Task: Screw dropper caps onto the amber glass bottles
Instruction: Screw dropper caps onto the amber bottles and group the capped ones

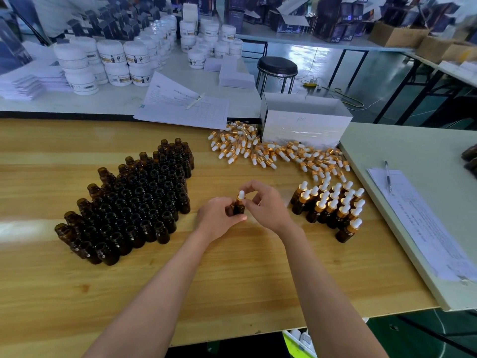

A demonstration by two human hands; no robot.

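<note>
My left hand [219,218] grips an amber glass bottle [239,209] upright just above the wooden table [232,275]. My right hand [265,205] pinches the gold collar of a dropper cap [241,196] with a white bulb that sits on the bottle's neck. To the left stands a dense cluster of open amber bottles [134,202]. On the right stands a group of capped bottles [333,205]. A pile of loose dropper caps [271,151] lies behind, stretching toward the capped group.
A white box [304,122] stands at the table's back edge by the caps. Papers and a pen [423,218] lie on the grey table to the right. More papers [180,107], white jars [113,60] and a black stool [277,67] are farther back.
</note>
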